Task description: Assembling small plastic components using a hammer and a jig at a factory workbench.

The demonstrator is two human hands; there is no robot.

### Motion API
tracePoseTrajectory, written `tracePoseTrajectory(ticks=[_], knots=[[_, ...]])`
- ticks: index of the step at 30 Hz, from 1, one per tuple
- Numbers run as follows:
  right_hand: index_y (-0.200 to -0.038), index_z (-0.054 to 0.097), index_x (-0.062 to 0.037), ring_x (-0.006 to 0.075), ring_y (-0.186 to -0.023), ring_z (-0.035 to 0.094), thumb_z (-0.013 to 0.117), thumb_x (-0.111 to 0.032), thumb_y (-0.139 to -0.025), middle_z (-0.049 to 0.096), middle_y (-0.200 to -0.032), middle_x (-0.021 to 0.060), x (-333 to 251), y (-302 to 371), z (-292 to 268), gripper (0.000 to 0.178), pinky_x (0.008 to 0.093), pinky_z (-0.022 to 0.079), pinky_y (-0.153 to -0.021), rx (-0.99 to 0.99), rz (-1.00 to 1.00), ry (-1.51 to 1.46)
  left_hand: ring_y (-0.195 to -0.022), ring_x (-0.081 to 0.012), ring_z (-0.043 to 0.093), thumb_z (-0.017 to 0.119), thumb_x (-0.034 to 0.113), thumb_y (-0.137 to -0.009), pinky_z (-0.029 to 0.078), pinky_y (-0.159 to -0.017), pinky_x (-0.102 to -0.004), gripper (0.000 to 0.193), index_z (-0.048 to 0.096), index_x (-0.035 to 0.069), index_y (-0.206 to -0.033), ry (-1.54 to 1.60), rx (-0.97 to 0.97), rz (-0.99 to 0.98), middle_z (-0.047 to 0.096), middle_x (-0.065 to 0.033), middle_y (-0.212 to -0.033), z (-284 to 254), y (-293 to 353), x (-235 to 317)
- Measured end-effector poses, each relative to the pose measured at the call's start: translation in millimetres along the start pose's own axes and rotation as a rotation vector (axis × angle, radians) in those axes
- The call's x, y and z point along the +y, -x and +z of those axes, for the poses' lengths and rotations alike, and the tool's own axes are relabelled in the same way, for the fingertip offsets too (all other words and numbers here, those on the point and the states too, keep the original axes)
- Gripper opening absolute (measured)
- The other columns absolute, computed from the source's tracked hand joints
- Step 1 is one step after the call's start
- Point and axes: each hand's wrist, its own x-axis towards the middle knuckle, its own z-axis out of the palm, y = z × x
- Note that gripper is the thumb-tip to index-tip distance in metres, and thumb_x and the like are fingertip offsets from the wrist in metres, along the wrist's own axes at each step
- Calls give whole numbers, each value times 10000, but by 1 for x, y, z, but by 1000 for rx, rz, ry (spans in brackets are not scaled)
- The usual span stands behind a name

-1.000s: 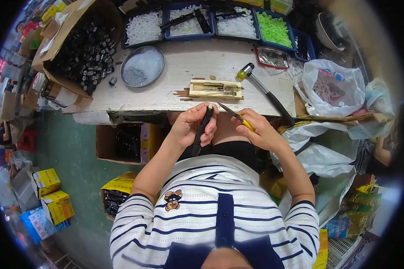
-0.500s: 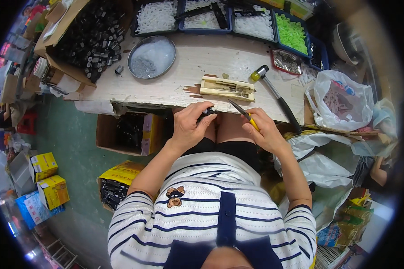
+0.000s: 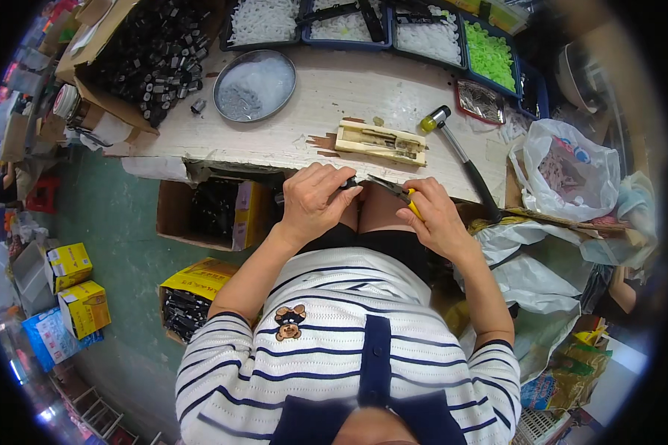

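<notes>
My left hand (image 3: pixel 309 202) is closed around a small black plastic part (image 3: pixel 348 183), pinched between thumb and fingers just off the table's front edge. Most of that part is hidden by the fingers. My right hand (image 3: pixel 433 213) grips yellow-handled pliers (image 3: pixel 390 185). Their dark, pointed jaws are slightly apart and aim left, with the tips close to the black part; whether they touch it I cannot tell. Beyond both hands, a pale yellow slotted block (image 3: pixel 381 143) lies on the table. A black-handled hammer (image 3: pixel 464 159) rests to its right.
A round metal dish (image 3: pixel 226 109) stands on the worn white table (image 3: pixel 315 85). Left of it, a cardboard box (image 3: pixel 100 96) spills black parts. Trays of white pieces (image 3: pixel 427 37) and green pieces (image 3: pixel 490 55) line the back. A plastic bag (image 3: pixel 568 174) sits at right.
The pliers have swung toward the black part; their jaws now show apart and lie nearer to it. My left hand has turned slightly, hiding more of the part.
</notes>
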Motion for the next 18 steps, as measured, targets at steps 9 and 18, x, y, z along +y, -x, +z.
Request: tracePoseTrajectory(ticks=[9, 18], knots=[[-832, 521, -9, 290, -1014, 451, 637, -218, -744, 489, -1116, 125, -8, -17, -23, 255, 402, 347, -866, -74, -147, 375, -568, -209, 531, 700, 191, -664, 423, -501, -323, 198, 617, 80, -806, -51, -198, -8, 550, -45, -616, -10, -7, 4], [-827, 543, -15, 258, -1006, 450, 616, -235, -736, 498, -1099, 118, -9, -20, -34, 249, 378, 347, -844, -134, -208, 520, -585, -217, 557, 686, 206, -677, 441, -508, -342, 173, 613, 100, -792, -80, -314, 10, 558, -42, -620, -14, -12, 6]])
